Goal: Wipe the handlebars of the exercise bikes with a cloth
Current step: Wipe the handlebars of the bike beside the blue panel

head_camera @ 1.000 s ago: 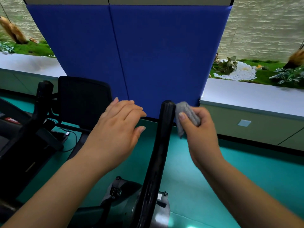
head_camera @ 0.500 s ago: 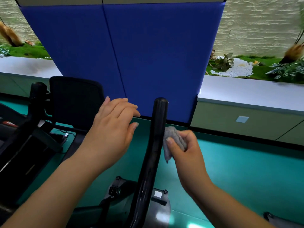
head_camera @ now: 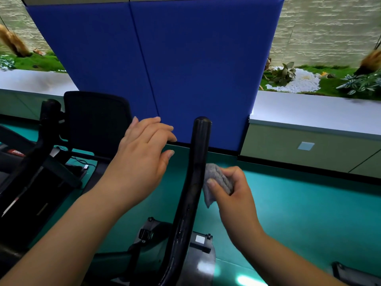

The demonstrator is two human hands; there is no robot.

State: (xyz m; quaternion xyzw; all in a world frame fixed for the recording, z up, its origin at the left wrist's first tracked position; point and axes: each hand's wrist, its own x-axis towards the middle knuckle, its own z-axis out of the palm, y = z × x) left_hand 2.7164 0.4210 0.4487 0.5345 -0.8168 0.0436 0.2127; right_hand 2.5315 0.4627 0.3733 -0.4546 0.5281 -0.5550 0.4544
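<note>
Head view, looking forward and down: a black handlebar [head_camera: 194, 182] rises from the bottom centre of the frame, curving up to a rounded tip just below mid-height. The right hand [head_camera: 233, 195] sits just right of the bar, at about its middle, with its fingers [head_camera: 214, 185] curled round a bunched grey cloth [head_camera: 216, 180]; the thumb lies across the front of the cloth. The cloth's left edge touches the side of the bar, and a loose corner hangs down below the thumb.

The left hand [head_camera: 142, 155] hovers left of the bar and a little higher, palm down, holding nothing. Its fingers are nearly straight, close together and pointing toward the upper right; the thumb sticks out toward the bar without touching it.

Below the bar, at lower centre, lies the dark body of the exercise bike [head_camera: 185, 250], with a small white label. At the left of the frame stands a second black machine [head_camera: 47, 141], and just beside it a black mesh panel [head_camera: 97, 120]. A teal floor [head_camera: 299, 213] fills the lower right. A tall blue padded screen [head_camera: 165, 65] takes up the upper middle. On either side runs a pale ledge [head_camera: 309, 112], topped at upper right with green plants and white pebbles [head_camera: 299, 81] before a light brick wall [head_camera: 325, 27].
</note>
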